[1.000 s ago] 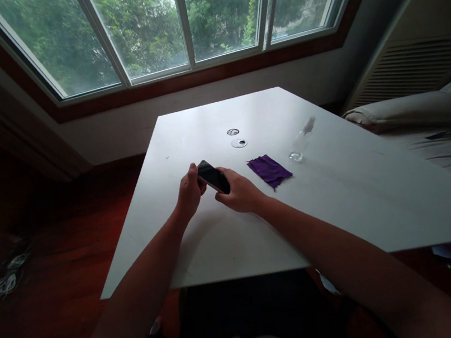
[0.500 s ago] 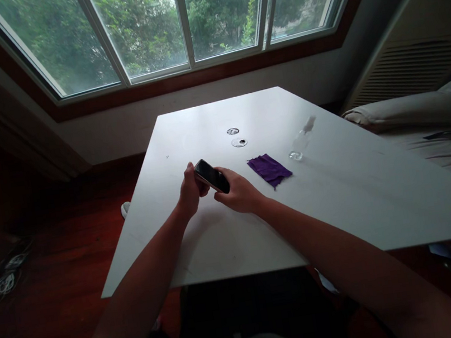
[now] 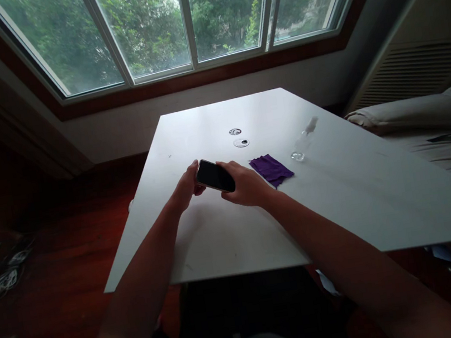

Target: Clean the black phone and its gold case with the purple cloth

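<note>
Both hands [image 3: 186, 188] [image 3: 248, 183] around a phone [image 3: 215, 176], its screen [image 3: 213, 174] plain black.

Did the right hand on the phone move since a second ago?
Yes. Judged against the round disc on the white table, the right hand has shifted a little to the right, nearer the purple cloth.

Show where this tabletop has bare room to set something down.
Bare: the table right of the purple cloth and clear bottle, and its far left corner beyond the left hand. Crowded: the middle, where it and the right hand hold the phone near the cloth.
</note>
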A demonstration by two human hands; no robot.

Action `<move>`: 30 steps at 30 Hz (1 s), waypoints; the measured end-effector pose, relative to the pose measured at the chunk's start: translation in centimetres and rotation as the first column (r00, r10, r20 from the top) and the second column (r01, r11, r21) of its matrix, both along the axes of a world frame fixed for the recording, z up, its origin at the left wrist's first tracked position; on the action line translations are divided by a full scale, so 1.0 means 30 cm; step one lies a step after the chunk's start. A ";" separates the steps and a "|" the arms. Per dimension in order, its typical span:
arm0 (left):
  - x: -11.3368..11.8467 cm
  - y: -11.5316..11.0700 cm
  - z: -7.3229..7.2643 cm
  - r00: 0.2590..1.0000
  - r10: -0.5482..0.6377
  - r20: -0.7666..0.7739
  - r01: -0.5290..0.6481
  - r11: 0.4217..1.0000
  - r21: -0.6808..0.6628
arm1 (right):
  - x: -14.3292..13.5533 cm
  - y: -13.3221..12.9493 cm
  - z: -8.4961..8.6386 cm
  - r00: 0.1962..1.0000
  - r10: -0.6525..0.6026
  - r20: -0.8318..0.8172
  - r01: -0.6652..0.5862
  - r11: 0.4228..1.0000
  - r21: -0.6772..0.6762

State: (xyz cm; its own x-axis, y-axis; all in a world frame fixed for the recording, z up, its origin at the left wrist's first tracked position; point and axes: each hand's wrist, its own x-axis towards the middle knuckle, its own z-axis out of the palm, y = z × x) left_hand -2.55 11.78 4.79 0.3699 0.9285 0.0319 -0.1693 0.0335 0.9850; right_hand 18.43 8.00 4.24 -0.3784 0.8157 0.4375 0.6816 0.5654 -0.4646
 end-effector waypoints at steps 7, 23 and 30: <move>-0.014 -0.002 -0.006 0.956 0.251 -0.155 -0.268 0.958 -0.102 | -0.009 -0.008 -0.007 0.995 0.064 0.082 -0.065 0.998 0.013; 0.013 -0.014 -0.006 0.979 0.203 0.017 -0.193 0.953 -0.231 | -0.006 -0.001 -0.033 0.997 0.077 -0.022 -0.076 0.997 0.031; 0.019 -0.021 -0.009 0.997 0.072 0.022 -0.068 0.988 -0.140 | -0.024 -0.007 -0.028 0.987 0.116 -0.107 -0.114 0.993 0.019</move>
State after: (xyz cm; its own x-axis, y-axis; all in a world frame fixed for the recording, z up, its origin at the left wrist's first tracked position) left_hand -1.99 11.15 4.52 0.3048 0.9481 -0.0901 -0.2021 0.1569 0.9667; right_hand 17.70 7.77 3.40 -0.4196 0.7637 0.4906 0.5579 0.6433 -0.5242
